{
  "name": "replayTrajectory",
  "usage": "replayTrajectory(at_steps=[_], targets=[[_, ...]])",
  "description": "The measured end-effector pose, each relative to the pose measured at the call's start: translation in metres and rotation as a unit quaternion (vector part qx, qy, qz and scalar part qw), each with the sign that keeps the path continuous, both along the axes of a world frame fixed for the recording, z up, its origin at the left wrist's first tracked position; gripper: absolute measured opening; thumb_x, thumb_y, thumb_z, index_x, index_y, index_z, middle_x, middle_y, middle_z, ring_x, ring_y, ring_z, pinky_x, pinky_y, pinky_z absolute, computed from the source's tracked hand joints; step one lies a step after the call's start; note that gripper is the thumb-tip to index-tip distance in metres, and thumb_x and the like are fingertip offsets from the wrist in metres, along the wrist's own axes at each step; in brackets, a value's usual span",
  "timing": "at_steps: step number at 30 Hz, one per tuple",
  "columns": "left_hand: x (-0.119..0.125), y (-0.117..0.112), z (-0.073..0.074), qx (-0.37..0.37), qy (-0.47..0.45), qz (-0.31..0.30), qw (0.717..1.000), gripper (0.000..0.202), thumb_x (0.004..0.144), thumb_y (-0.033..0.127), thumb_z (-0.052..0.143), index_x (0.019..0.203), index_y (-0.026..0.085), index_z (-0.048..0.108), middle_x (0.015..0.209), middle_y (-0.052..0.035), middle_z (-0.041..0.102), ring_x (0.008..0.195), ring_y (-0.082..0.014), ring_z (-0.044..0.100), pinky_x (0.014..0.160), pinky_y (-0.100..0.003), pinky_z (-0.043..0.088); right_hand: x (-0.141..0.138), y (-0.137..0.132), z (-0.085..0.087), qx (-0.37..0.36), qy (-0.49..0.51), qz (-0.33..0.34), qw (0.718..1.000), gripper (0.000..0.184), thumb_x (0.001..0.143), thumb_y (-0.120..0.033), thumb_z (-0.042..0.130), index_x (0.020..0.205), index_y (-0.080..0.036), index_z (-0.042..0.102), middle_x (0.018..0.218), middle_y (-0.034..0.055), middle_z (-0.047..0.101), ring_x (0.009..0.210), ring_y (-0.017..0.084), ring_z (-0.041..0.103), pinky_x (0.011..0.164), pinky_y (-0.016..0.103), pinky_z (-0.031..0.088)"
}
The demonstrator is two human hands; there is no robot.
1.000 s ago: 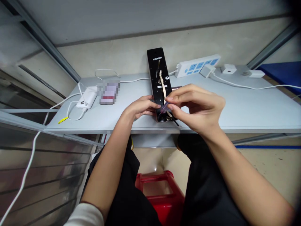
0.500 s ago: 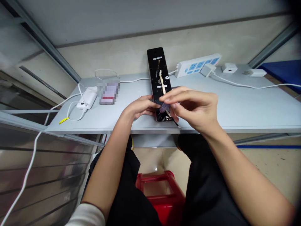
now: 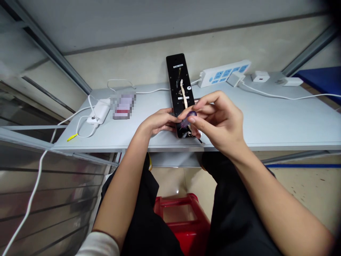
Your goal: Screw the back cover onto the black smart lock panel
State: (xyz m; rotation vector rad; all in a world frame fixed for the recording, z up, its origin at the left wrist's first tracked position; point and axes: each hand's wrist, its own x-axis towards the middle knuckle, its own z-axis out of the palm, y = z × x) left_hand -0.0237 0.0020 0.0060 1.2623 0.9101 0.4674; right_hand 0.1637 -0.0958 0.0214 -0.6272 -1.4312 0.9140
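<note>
A long black door lock panel (image 3: 175, 65) lies back side up on the shelf, its near end close to the front edge. It carries small labels, screw holes and a cream-coloured strip of cable (image 3: 183, 93). My left hand (image 3: 161, 120) grips the panel's left edge near the lower end. In my right hand (image 3: 217, 119), thumb and fingers pinch the purple see-through handle of a small screwdriver (image 3: 188, 121) above that end. Its tip points down toward the panel; whether it sits in a screw cannot be made out. Fingers partly cover the panel's near end.
Behind to the right stands a white power strip (image 3: 207, 79) with a plugged-in adapter (image 3: 235, 79). White adapters (image 3: 260, 76) lie farther right. On the left are a blurred phone (image 3: 124, 105) and a white charger block (image 3: 99, 112) with cables. A red stool (image 3: 186, 227) is below.
My right hand has turned about the screwdriver handle, its knuckles rising and fingers curling differently. The handle shifted slightly. My left hand and the panel stay in place.
</note>
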Motion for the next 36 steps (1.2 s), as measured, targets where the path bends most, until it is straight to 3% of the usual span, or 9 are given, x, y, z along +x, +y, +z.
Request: replayTrajectory(at_steps=[5,8,14,18,22,30,36], targets=[[-0.001,0.004,-0.005,-0.026,-0.016,0.012,0.999,0.047,0.074,0.012,0.084,0.120,0.017,0.072,0.108,-0.0107,0.082,0.101,-0.0249,0.080,0.096,-0.041,0.064,0.001,-0.004,0.002,0.042,-0.012,-0.023,0.999,0.015,0.094,-0.021,0.091,0.102,-0.022,0.078,0.112,0.0072,0.088,0.055,0.010,0.068,0.045,0.028,0.053],[-0.001,0.005,-0.006,-0.032,-0.025,0.014,0.999,0.047,0.072,0.010,0.085,0.116,0.017,0.072,0.101,-0.0086,0.082,0.095,-0.0233,0.080,0.094,-0.041,0.065,0.002,-0.003,0.001,0.035,-0.019,-0.025,0.999,0.012,0.095,-0.026,0.090,0.103,-0.022,0.082,0.113,0.0086,0.088,0.054,0.011,0.067,0.043,0.028,0.053],[-0.002,0.001,0.000,-0.032,-0.013,0.017,0.999,0.037,0.075,0.015,0.083,0.111,0.017,0.072,0.094,-0.0081,0.080,0.090,-0.0225,0.079,0.091,-0.038,0.066,0.002,0.001,-0.002,-0.009,-0.014,0.007,1.000,0.022,0.099,-0.042,0.087,0.109,-0.025,0.077,0.101,0.0049,0.082,0.054,0.012,0.062,0.041,0.028,0.050],[-0.001,-0.001,0.004,-0.035,-0.009,0.026,0.999,0.041,0.075,0.010,0.080,0.115,0.016,0.073,0.097,-0.0082,0.080,0.091,-0.0215,0.079,0.092,-0.037,0.066,0.001,0.003,-0.001,-0.020,-0.009,0.012,1.000,0.029,0.095,-0.043,0.091,0.107,-0.025,0.072,0.093,0.0027,0.079,0.054,0.010,0.055,0.046,0.028,0.050],[0.001,0.001,0.002,-0.040,-0.006,0.032,0.999,0.038,0.076,0.011,0.082,0.112,0.016,0.072,0.096,-0.0089,0.081,0.092,-0.0230,0.080,0.091,-0.038,0.066,0.001,0.003,-0.001,-0.028,-0.001,0.011,1.000,0.036,0.091,-0.044,0.095,0.103,-0.027,0.066,0.094,0.0026,0.081,0.058,0.012,0.057,0.050,0.029,0.053],[0.000,0.002,0.001,-0.022,-0.006,0.011,1.000,0.035,0.076,0.014,0.081,0.109,0.016,0.073,0.095,-0.0087,0.081,0.094,-0.0249,0.079,0.096,-0.043,0.065,0.006,0.003,-0.004,0.003,-0.046,-0.023,0.999,0.024,0.098,-0.043,0.087,0.114,-0.025,0.084,0.106,0.0066,0.085,0.056,0.012,0.061,0.048,0.031,0.053],[0.000,-0.001,0.006,-0.032,-0.008,0.009,0.999,0.043,0.075,0.012,0.080,0.117,0.016,0.072,0.097,-0.0092,0.081,0.096,-0.0240,0.079,0.094,-0.039,0.064,0.003,0.006,-0.004,-0.027,-0.024,0.021,0.999,0.031,0.098,-0.050,0.087,0.114,-0.025,0.078,0.094,0.0035,0.080,0.055,0.012,0.056,0.052,0.031,0.053]])
